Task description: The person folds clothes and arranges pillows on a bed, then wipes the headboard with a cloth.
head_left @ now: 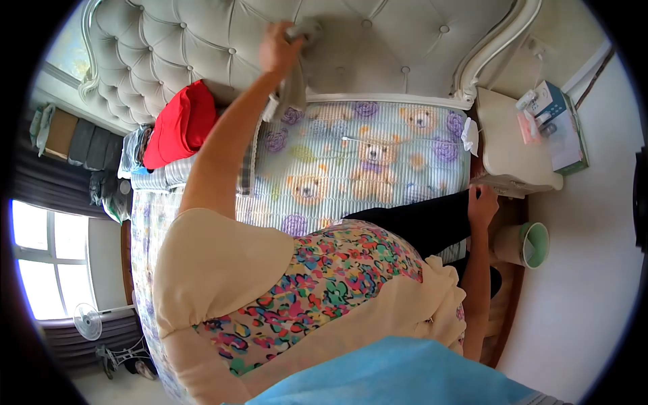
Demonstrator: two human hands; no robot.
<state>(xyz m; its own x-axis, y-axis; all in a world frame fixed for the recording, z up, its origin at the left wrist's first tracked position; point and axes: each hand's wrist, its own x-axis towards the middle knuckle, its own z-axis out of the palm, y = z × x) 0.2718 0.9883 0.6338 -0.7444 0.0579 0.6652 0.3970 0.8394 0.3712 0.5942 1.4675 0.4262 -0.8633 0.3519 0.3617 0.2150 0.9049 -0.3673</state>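
Note:
A grey cloth [291,91] hangs from my left hand [278,52], whose fingers are closed on its upper part against the tufted grey headboard [233,50]. The cloth's top is blurred, and its lower end hangs over the pillow side of the bed. My right hand [482,204] is beside the knee of the black trousers [412,219], close to the white nightstand [509,148]. Its fingers are bent together, and what they hold, if anything, is hidden.
A teddy-bear patterned mat [324,158] covers the bed. A red folded item [181,128] lies on the left side. Boxes [565,128] stand on the nightstand, with a white tissue [470,137] at its edge. A bin [523,245] is at the right, a fan [88,321] at the left.

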